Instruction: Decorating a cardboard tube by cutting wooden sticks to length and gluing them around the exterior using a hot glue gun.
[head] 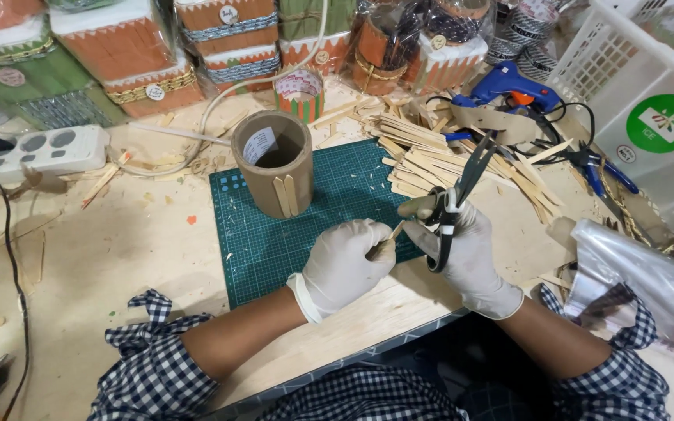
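Observation:
My left hand [345,261], in a white glove, pinches a short wooden stick [385,240] over the near edge of the green cutting mat [313,226]. My right hand [466,249], also gloved, grips black scissors [462,183] whose blades point up and away, over a pile of wooden sticks [431,160]. The two hands almost touch. A brown cardboard tube [273,160] stands upright on the mat, with two sticks glued to its front.
A blue glue gun [509,86] and blue pliers [598,168] lie at the back right beside a white basket [649,101]. Decorated boxes [150,54] line the back. A white power strip [37,152] sits left, a clear plastic bag [641,277] right.

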